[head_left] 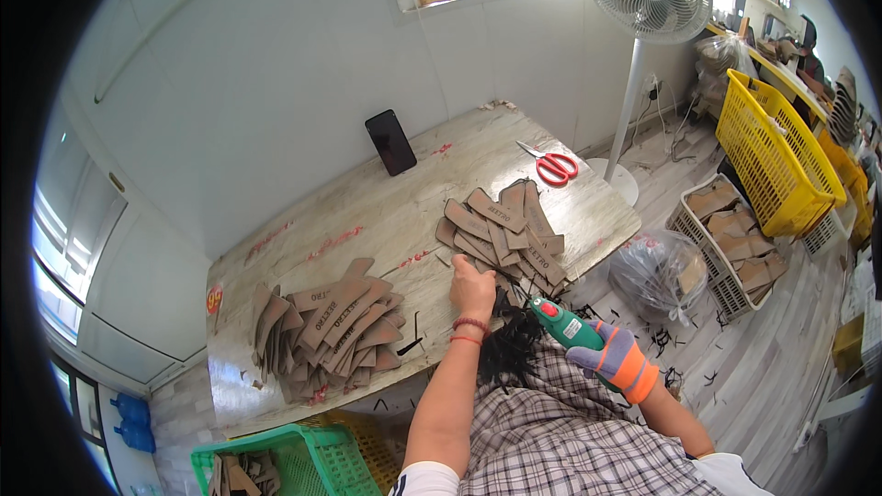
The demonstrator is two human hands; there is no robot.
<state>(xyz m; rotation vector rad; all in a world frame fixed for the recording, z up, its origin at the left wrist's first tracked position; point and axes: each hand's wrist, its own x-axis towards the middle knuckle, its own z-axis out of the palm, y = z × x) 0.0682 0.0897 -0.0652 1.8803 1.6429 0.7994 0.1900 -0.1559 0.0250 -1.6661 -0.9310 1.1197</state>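
Observation:
My left hand (472,290), bare with red bands at the wrist, is at the near edge of a pile of flat brown strips (501,228) with dark printing. Its fingers look curled in, and whatever they hold is hidden behind the hand. In an orange and purple glove, my right hand (620,363) is wrapped round a green handheld power tool (568,326) with a red button. The tool's front end points at dark trimmings (511,345) lying on my lap. To the left on the table (367,211) lies a larger heap of similar brown strips (333,329).
Red-handled scissors (555,168) lie near the table's far right corner, and a black phone (390,142) leans on the wall. A green crate (317,456) stands below left. On the right are a standing fan (634,83), a clear plastic bag (657,274) and a yellow basket (776,161).

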